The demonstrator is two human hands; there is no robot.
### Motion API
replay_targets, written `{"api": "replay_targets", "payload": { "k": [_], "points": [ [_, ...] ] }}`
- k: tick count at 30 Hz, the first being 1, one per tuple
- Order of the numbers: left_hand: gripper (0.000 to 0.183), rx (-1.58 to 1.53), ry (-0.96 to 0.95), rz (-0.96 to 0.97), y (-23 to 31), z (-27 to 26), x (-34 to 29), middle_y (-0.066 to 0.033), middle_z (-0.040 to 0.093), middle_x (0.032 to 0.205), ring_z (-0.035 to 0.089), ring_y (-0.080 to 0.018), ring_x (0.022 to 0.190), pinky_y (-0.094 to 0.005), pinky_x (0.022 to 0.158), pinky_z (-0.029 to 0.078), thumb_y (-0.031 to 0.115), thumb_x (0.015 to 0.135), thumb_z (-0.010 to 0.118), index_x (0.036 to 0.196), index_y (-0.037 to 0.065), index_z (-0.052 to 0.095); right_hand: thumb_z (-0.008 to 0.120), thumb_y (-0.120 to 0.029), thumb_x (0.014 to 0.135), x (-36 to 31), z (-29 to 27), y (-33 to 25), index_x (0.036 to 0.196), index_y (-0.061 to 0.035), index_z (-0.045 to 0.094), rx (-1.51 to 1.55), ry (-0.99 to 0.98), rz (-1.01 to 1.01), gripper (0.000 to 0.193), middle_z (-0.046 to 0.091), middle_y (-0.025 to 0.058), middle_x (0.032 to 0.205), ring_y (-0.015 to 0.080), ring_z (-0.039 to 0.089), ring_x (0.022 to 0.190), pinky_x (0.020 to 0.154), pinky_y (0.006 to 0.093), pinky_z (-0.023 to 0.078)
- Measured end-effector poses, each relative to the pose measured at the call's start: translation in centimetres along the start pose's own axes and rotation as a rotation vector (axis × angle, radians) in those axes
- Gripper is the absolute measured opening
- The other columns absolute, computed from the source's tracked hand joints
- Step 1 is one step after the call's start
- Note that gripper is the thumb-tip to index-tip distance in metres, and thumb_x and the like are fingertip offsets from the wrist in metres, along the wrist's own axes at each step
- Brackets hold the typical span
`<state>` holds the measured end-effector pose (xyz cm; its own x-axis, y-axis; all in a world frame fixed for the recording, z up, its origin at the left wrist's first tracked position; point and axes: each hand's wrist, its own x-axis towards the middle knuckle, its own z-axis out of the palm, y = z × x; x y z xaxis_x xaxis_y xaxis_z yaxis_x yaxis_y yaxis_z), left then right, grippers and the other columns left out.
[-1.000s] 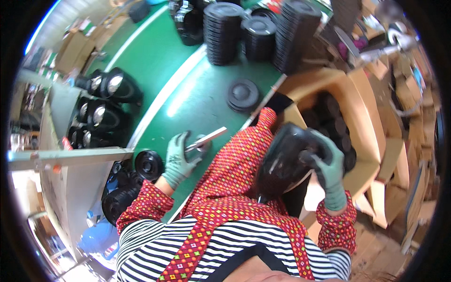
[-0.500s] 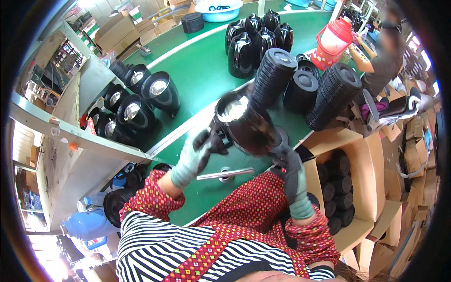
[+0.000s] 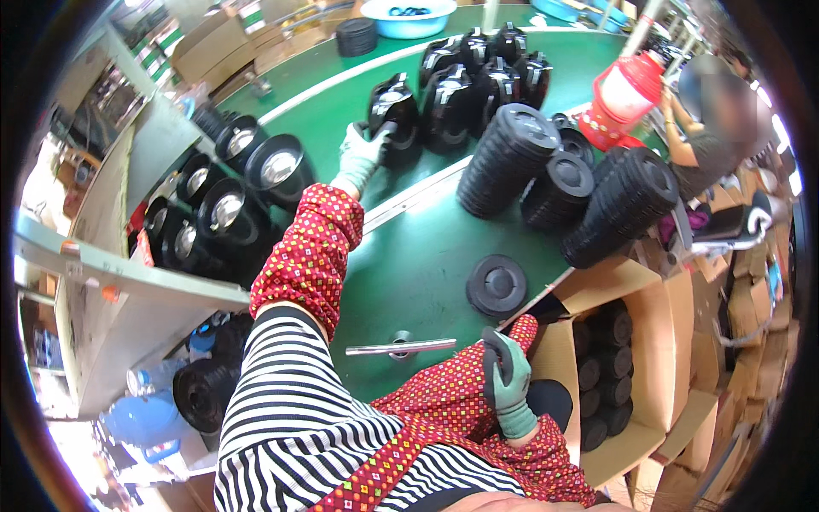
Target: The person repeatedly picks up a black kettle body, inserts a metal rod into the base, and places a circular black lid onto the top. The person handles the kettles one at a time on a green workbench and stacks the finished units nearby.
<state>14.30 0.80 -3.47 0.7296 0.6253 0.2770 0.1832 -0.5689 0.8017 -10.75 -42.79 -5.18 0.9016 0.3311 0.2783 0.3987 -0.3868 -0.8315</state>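
Note:
My left hand [image 3: 365,155], in a green and dark work glove, is stretched out over the green bench. Its fingers close on the near left side of a glossy black jug [image 3: 395,124], which stands on the bench at the left front of several similar black jugs [image 3: 448,107]. My right hand [image 3: 508,380], gloved the same way, is held above my lap with loosely curled fingers and nothing visible in it. Beyond it, a round black lid [image 3: 496,287] lies flat on the bench. A metal bar on a round mount [image 3: 401,347] is between my arms.
Stacks of black lids [image 3: 512,162] stand right of centre, beside a red and white jug [image 3: 621,98]. Black vessels with silvery insides [image 3: 280,169] fill the left. A carton [image 3: 657,358] of black round parts sits at right. Another person [image 3: 725,128] is at far right.
The black jug has gone from between both hands to the bench beside the group, my left hand reaching out with it. My right hand has let go and dropped back to my lap.

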Motion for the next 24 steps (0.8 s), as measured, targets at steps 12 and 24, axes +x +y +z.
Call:
{"api": "replay_targets", "payload": {
  "k": [12, 24],
  "points": [
    [0.060, 0.634, 0.226, 0.215, -8.0, -19.1, -7.2, -0.0203, 0.063, 0.133, 0.068, -0.0423, 0.111, -0.0476, 0.092, 0.057, 0.039, 0.083, 0.084, 0.125, 0.004, 0.061, 0.069, -0.010, 0.093, 0.5, 1.2, -0.9, 0.123, 0.0006, 0.071, -0.033, -0.036, -0.061, 0.032, 0.074, 0.0191, 0.114, 0.0373, 0.070, 0.107, 0.097, 0.0445, 0.054],
    [0.033, 0.154, -0.413, 0.738, 13.7, -20.8, -24.0, -0.0205, 0.069, 0.133, 0.075, -0.0292, 0.075, -0.0344, 0.064, 0.058, 0.005, 0.072, 0.090, 0.095, 0.002, 0.067, 0.082, -0.033, 0.093, 6.9, -3.4, -10.0, 0.159, 0.0006, 0.038, 0.479, -0.130, 0.178, 0.086, 0.048, 0.0210, 0.152, 0.0270, 0.051, 0.137, 0.110, 0.0383, 0.046]
  ]
}}
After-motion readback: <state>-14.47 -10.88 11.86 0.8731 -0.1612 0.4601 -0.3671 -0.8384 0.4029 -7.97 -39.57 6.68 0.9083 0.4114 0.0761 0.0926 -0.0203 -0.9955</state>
